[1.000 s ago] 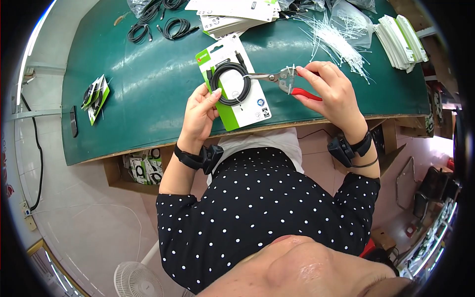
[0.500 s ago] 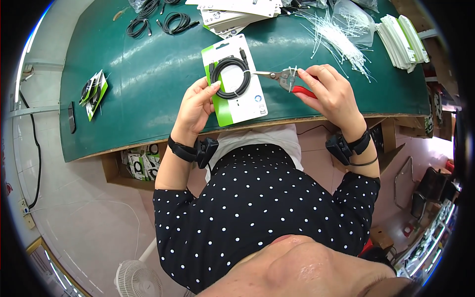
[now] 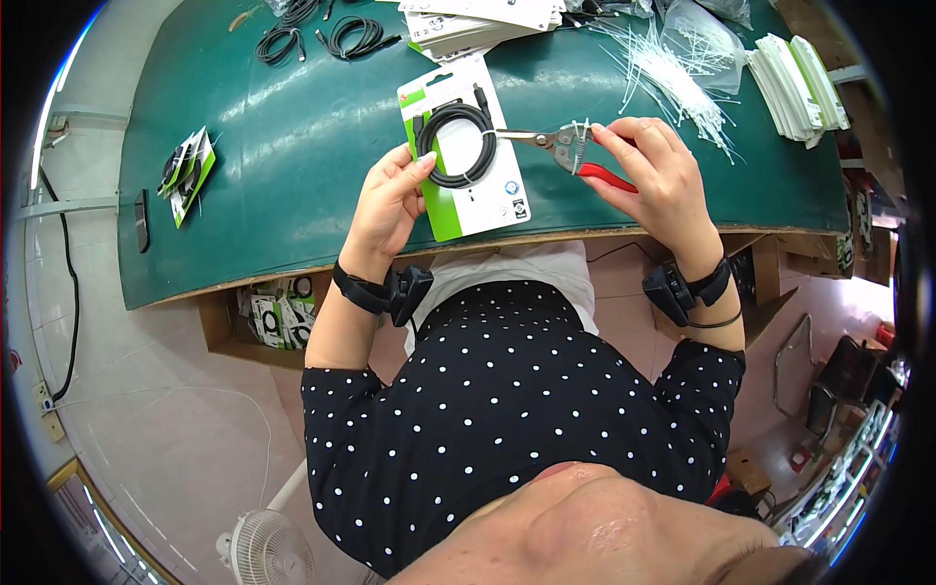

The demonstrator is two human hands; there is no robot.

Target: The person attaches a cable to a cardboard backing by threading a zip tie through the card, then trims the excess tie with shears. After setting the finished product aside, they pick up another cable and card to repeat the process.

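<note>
My left hand [image 3: 392,200] grips the left edge of a white and green packaging card [image 3: 492,210], its thumb on the front. A coiled black cable [image 3: 437,175] lies on the card, with white ties around it at the right side and the bottom. In my right hand [image 3: 655,175] is a pair of cutting pliers [image 3: 565,146] with red handles and a spring between them. The pliers' tip reaches the right side of the coil, at the white tie there. Whether the jaws are closed on the tie is too small to tell.
On the green table [image 3: 292,175] lie loose cable coils [image 3: 356,37], a stack of cards [image 3: 478,34], white cable ties [image 3: 668,83], and more cards [image 3: 795,88] at the far right. Carded cables [image 3: 190,175] and a dark flat object [image 3: 142,220] lie left. A box of packages [image 3: 283,317] stands below.
The card has shifted slightly in my left hand, its upper end moving away from me. The pliers have moved slightly with the coil, their tip still at its right side.
</note>
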